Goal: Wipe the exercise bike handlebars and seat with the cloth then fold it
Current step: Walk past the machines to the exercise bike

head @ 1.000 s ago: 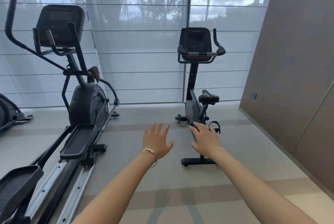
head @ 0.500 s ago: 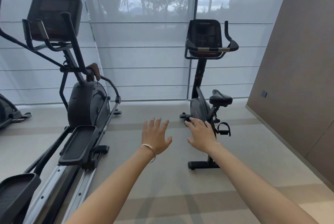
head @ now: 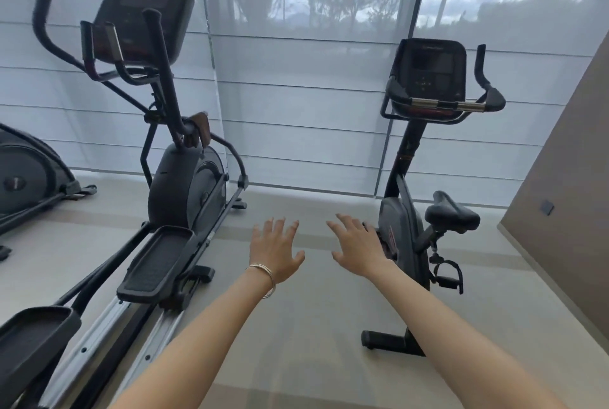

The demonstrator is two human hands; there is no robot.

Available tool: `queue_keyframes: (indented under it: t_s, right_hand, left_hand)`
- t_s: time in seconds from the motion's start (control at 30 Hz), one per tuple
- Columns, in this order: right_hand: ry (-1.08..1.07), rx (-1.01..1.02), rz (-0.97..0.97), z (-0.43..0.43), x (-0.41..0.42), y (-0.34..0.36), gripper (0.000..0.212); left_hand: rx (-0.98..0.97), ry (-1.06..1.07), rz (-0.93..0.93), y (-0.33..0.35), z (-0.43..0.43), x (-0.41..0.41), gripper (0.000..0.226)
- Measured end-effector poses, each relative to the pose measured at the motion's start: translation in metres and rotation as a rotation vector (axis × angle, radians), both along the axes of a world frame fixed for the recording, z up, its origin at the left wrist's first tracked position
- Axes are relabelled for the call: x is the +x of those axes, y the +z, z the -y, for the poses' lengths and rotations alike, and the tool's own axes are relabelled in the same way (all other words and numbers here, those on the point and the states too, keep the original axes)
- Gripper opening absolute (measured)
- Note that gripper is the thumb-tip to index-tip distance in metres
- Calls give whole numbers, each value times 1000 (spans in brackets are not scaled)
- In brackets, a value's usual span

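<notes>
1. Pale gym floor (head: 313, 326), blinds behind.
2. Exercise bike (head: 405, 227) stands upright at floor's right; handlebars (head: 445, 105) toward window, seat (head: 451, 214) nearer us.
3. Our left hand (head: 275, 252) and right hand (head: 359, 248): fingers spread, empty.
4. Brown cloth (head: 199, 128) drapes the elliptical (head: 184, 184).

Gym room, indoor. Exercise bike (head: 425, 197) with console and saddle stands right; elliptical trainer (head: 171, 178) left, part of a third machine (head: 26, 178) at far left. Bare floor (head: 313, 326), tall windows with sheer blinds (head: 296, 79).

Both forearms are bare, with thin silver bangles (head: 263, 276) ringing the left wrist.
</notes>
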State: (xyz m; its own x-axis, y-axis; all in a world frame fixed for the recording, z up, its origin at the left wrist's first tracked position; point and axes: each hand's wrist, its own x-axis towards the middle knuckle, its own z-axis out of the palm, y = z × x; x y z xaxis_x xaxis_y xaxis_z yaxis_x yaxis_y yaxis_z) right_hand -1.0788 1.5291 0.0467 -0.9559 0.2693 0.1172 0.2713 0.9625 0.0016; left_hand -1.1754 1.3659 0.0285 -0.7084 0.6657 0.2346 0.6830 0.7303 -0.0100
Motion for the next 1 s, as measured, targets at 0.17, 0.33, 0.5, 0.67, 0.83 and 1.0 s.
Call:
queue_keyframes:
  t_s: [0.17, 0.33, 0.5, 0.67, 0.83, 1.0]
  right_hand:
    - [77, 31, -18, -36, -71, 17, 70]
    - [177, 54, 35, -50, -136, 14, 70]
    - [256, 45, 84, -44, -193, -6, 67]
    - [283, 32, 99, -39, -256, -25, 66]
    - [287, 7, 96, -25, -327, -35, 66]
    - [308, 18, 72, -8, -398, -25, 67]
  left_hand:
    - [42, 98, -22, 18, -29, -62, 68]
    - [64, 186, -43, 11, -39, -107, 68]
    - [58, 279, 0, -8, -26, -147, 66]
    - [35, 328, 23, -22, -10, -206, 66]
    - [1, 325, 35, -29, 0, -275, 68]
    - [3, 307, 24, -17, 13, -347, 67]
